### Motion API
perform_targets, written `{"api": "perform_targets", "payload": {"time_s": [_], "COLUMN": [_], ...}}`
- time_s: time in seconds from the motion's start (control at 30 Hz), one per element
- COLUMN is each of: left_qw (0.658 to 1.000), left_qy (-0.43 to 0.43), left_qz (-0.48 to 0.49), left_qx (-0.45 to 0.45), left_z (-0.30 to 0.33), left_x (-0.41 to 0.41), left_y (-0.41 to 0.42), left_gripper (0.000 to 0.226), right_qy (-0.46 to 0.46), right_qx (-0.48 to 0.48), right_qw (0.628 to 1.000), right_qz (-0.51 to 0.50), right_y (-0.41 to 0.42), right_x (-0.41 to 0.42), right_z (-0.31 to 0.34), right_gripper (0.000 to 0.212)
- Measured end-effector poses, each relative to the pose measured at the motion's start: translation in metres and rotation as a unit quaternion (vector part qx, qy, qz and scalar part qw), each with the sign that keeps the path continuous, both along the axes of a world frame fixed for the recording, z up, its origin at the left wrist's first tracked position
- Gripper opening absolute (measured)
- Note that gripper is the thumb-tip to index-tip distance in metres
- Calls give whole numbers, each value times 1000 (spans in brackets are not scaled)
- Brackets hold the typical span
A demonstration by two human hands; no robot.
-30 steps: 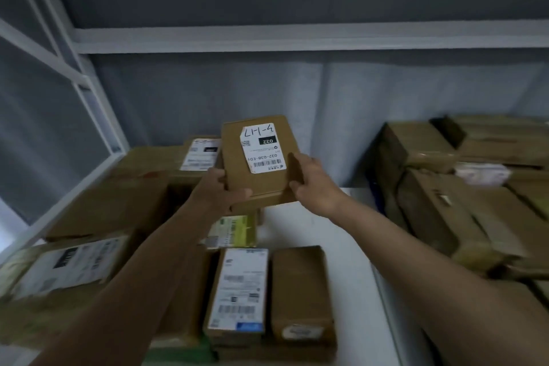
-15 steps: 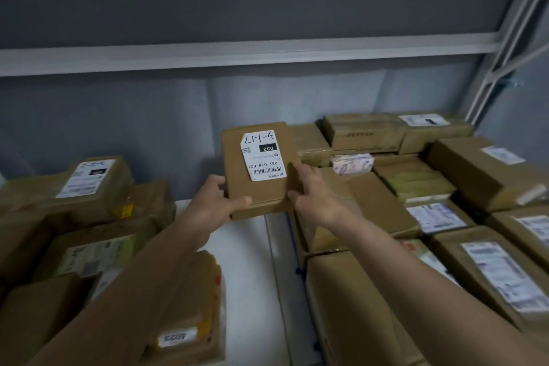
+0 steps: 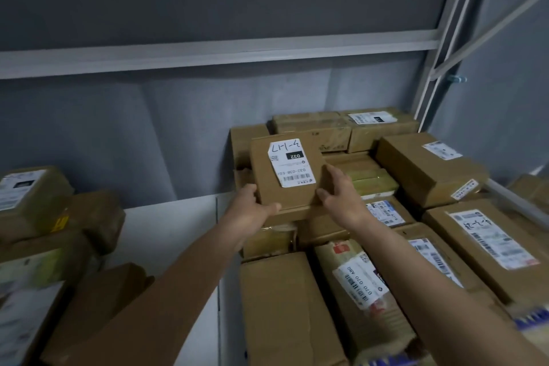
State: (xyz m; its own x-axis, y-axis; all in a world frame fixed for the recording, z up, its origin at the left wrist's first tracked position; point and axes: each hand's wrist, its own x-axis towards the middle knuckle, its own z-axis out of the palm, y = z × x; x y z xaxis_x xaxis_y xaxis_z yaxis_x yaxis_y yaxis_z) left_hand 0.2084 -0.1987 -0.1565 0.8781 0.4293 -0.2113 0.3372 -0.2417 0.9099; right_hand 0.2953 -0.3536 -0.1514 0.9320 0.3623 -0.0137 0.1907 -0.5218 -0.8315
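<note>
Nearest to us, below the two wrists, we see a plain long carton [image 3: 279, 312] lying lengthwise. Just right of it, under the right forearm, is a taped parcel [image 3: 359, 288] with a white barcode sticker. Left of the left forearm a strip of white shelf board [image 3: 169, 235] shows, and farther left a huddle of brown boxes [image 3: 95, 217] sits well apart from both hands.

Further out, both arms reach forward to a small carton [image 3: 297, 199]. The left hand [image 3: 249, 212] grips its near left corner, thumb on the top face and fingers curled under, out of our sight. The right hand [image 3: 341, 196] clasps the near right edge, thumb on top and fingers laid along the side. The small carton thus sits between the two hands, mostly beyond the thumbs, its top face tilted towards us. A white label [image 3: 289, 163] with handwriting and a barcode covers the middle of that face, just past the thumbs. We cannot quite tell whether the underside rests on the parcels below or hangs just clear of them.

Beyond the hands a stack of cartons [image 3: 315, 131] rises behind the held one, and off to the right of the right hand lies a larger labelled box [image 3: 427, 169]. Behind everything stands the grey back panel [image 3: 118, 134], crossed above by a pale rail [image 3: 208, 53].
</note>
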Motion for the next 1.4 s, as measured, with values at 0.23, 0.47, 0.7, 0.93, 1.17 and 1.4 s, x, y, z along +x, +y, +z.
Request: {"api": "perform_targets", "payload": {"time_s": [0.23, 0.47, 0.7, 0.93, 1.17, 1.4], "left_qw": [994, 947, 863, 836, 828, 841], "left_qy": [31, 121, 153, 141, 145, 145], "left_qz": [25, 14, 14, -26, -32, -57], "left_qx": [99, 298, 481, 529, 541, 519], "left_z": [-11, -28, -48, -55, -61, -57], "left_x": [49, 66, 69, 75, 78, 76], "left_y": [-64, -108, -121, -129, -125, -121], "left_gripper": [42, 63, 38, 25, 39, 44], "right_qy": [38, 62, 77, 83, 76, 42], "right_qx": [8, -6, -12, -26, -32, -94], "right_qw": [998, 998, 997, 996, 995, 991], "right_qz": [-51, -32, -4, 28, 53, 87], "right_y": [-47, -55, -55, -54, -53, -58], "right_x": [41, 65, 69, 69, 74, 72], "right_z": [-20, -41, -58, -67, -69, -69], "right_gripper": [57, 52, 50, 49, 50, 54]}}
